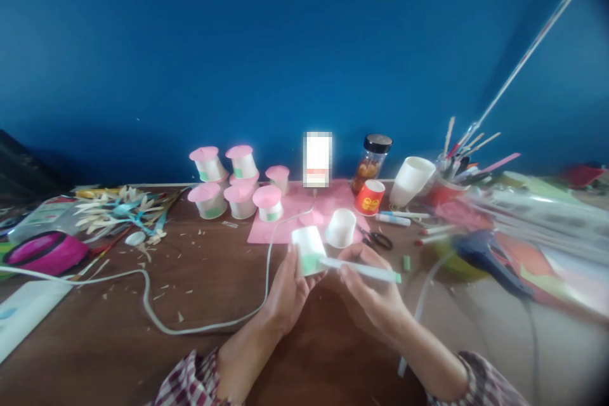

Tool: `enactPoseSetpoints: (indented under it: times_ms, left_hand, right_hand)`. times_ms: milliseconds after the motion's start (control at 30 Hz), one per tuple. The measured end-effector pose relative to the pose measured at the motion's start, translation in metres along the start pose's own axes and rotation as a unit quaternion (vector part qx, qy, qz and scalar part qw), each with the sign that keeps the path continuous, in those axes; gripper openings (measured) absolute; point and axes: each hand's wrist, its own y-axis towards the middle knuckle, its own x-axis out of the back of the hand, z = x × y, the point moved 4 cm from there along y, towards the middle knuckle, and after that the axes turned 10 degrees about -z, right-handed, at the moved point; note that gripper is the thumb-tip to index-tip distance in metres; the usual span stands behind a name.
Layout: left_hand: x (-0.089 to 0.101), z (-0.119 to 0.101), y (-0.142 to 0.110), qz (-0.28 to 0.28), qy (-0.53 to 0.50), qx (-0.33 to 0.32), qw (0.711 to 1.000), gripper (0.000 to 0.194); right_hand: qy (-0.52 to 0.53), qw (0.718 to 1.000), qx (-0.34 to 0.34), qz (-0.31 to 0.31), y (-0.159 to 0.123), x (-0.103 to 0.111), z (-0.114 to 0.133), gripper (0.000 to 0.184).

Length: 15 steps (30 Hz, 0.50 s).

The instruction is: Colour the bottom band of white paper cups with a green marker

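My left hand [288, 292] is closed around a white paper cup [308, 244], which is tilted and has a green patch coloured near its lower end. In my right hand [373, 282] is a marker pen [368, 269] with a white barrel and a green end; its tip meets the green patch. A small green cap [406, 262] lies on the table to the right of that hand. Just beyond my hands, another white paper cup [341, 228] stands by the pink paper [259, 231], with black scissors [380, 240] beside it.
Several small cups with pink paper tops [209, 201] are stacked at the back left. A white cable [190, 332] crosses the table. A red cup [370, 197], a lidded jar [372, 162] and a pen holder [445, 193] stand at the back right. A blurred glue gun [495, 260] lies right.
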Motion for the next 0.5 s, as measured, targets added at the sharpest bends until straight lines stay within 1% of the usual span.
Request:
enactPoseSetpoints:
  times_ms: [133, 233, 300, 400, 433, 500]
  left_hand:
    - [0.0043, 0.0006, 0.0022, -0.029, -0.017, 0.001, 0.999, 0.036]
    - [0.0074, 0.0012, 0.0041, -0.043, -0.025, -0.006, 0.999, 0.028]
    - [0.0074, 0.0019, 0.0046, -0.035, -0.024, -0.004, 0.999, 0.032]
    - [0.0046, 0.0036, 0.0039, -0.007, -0.025, 0.021, 0.999, 0.044]
    - [0.0041, 0.0036, 0.0036, -0.006, -0.024, 0.027, 0.999, 0.045]
    - [0.0047, 0.0024, 0.0031, -0.025, -0.021, 0.022, 0.999, 0.042]
  right_hand:
    - [-0.024, 0.999, 0.014, 0.033, 0.0016, -0.0023, 0.0056, 0.005]
    - [-0.027, 0.999, 0.009, 0.036, 0.0009, -0.0031, 0.0051, 0.007]
    - [-0.029, 0.999, 0.010, 0.021, 0.0001, -0.0023, 0.0037, 0.008]
    - [-0.030, 1.000, 0.007, -0.002, -0.0005, -0.0009, 0.0026, 0.008]
    - [-0.029, 1.000, 0.005, -0.001, -0.0006, -0.0009, 0.0029, 0.008]
    - [-0.025, 1.000, -0.001, 0.014, -0.0006, -0.0021, 0.0038, 0.008]
